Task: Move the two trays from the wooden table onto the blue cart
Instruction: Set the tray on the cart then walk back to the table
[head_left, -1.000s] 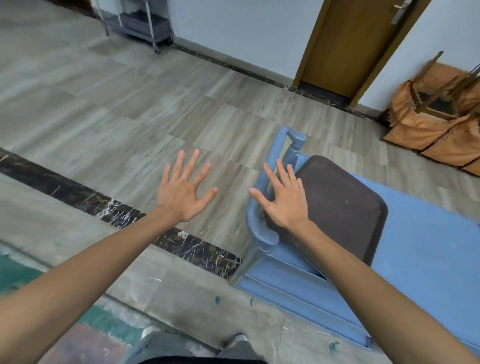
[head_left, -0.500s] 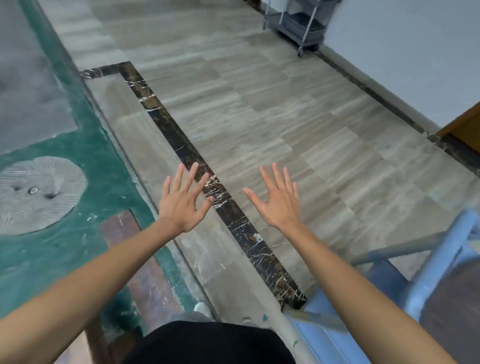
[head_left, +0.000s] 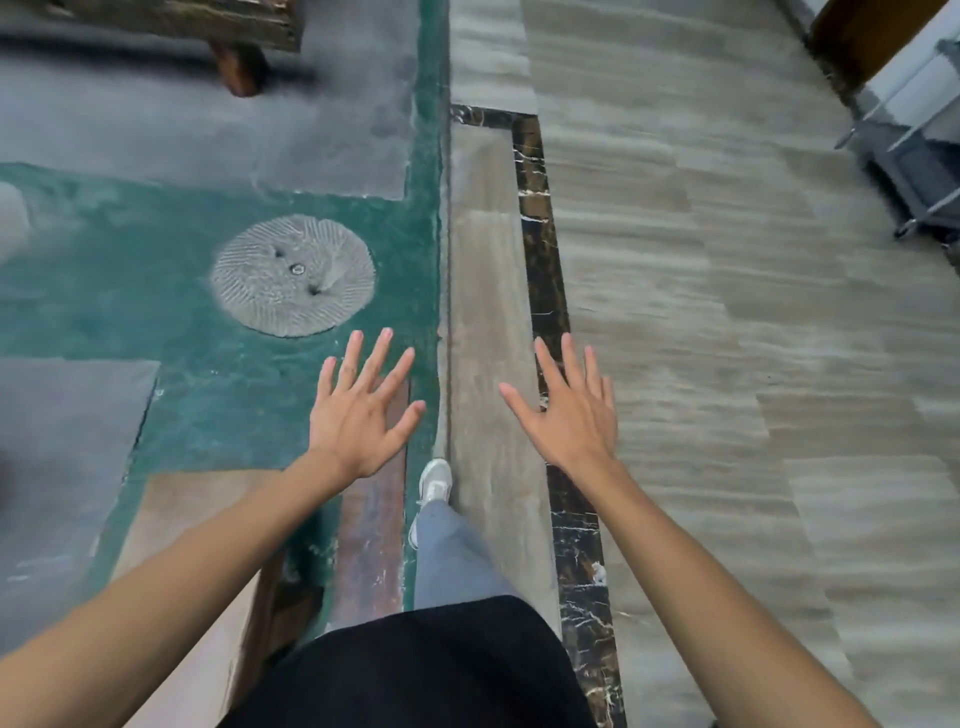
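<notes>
Both my hands are held out in front of me over the floor, palms down and fingers spread. My left hand (head_left: 363, 410) hangs above the green patterned carpet (head_left: 156, 291). My right hand (head_left: 569, 410) hangs above the grey wood-look floor and its dark marble strip (head_left: 543, 270). Neither hand holds anything. A dark wooden table (head_left: 197, 23) with one leg showing stands at the top left edge; its top is out of view. No tray and no blue cart appear in this view.
A grey metal trolley (head_left: 919, 150) stands at the right edge by the wall. A brown door (head_left: 862, 31) shows at the top right. My leg and white shoe (head_left: 435, 483) step along the carpet's border. A round grey motif (head_left: 293, 275) lies in the carpet.
My view has swung left, away from the blue cart and the dark tray on it, both now out of sight. The carpet and the wooden table have come into view. Both hands stay open.
</notes>
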